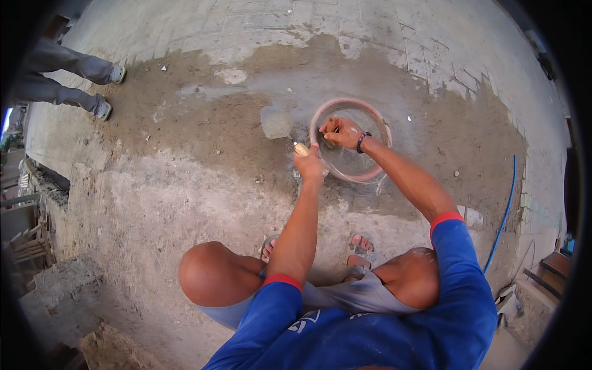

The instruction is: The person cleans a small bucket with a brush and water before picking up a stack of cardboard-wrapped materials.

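Observation:
A trowel with a pale wooden handle and a wide grey blade [276, 122] is in my left hand [309, 164], its blade pointing away and to the left, just off the ground. The thumb side of this hand is against the left rim of a round pinkish bucket [386, 128]. Inside the bucket's mouth is my right hand [346, 133], a dark beaded bracelet on its wrist. Its fingers are curled around a small brownish piece that I cannot make out. Greyish, wet-looking contents show below the hand.
Wet, muddy ground [203, 129] spreads around the bucket. A person in grey trousers [68, 92] stands at the far left. A blue hose [507, 213] lies on the right. Broken concrete blocks [68, 290] lie at the near left. My sandalled feet are close below the bucket.

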`<state>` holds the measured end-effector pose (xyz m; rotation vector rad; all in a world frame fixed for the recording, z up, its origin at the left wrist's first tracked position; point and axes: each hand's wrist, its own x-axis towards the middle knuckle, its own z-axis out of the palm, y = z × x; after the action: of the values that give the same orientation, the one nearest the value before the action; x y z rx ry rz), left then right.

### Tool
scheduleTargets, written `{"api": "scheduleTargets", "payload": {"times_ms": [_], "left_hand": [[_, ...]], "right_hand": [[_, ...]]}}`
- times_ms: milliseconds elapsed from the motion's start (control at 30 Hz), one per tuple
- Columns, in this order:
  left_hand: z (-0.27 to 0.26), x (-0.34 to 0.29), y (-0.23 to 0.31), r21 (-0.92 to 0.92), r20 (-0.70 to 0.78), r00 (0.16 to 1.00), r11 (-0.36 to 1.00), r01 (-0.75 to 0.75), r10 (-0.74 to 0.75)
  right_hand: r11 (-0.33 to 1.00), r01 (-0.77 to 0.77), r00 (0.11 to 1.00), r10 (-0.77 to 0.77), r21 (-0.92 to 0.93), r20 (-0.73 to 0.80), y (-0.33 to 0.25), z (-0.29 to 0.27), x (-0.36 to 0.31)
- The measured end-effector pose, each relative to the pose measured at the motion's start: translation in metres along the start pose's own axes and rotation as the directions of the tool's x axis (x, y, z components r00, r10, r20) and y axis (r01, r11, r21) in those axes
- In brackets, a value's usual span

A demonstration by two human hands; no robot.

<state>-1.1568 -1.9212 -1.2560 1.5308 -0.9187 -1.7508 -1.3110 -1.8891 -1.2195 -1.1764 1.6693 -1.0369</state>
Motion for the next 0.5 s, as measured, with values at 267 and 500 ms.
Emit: {"api": "scheduleTargets", "payload": {"times_ms": [267,500], "left_hand": [[-0.006,0.001,0.002,-0.015,0.021,0.999,0.999,-0.033,0.033],[-0.005,-0.010,0.017,0.081,0.012,0.998,0.995,0.058,-0.059]], "right_hand": [[0.571,-0.036,0.984,0.165,-0.820,0.072,0.036,-0.031,-0.007],[0.605,-0.399,0.881,0.461,-0.689,-0.105,0.075,-0.032,-0.030]]}}
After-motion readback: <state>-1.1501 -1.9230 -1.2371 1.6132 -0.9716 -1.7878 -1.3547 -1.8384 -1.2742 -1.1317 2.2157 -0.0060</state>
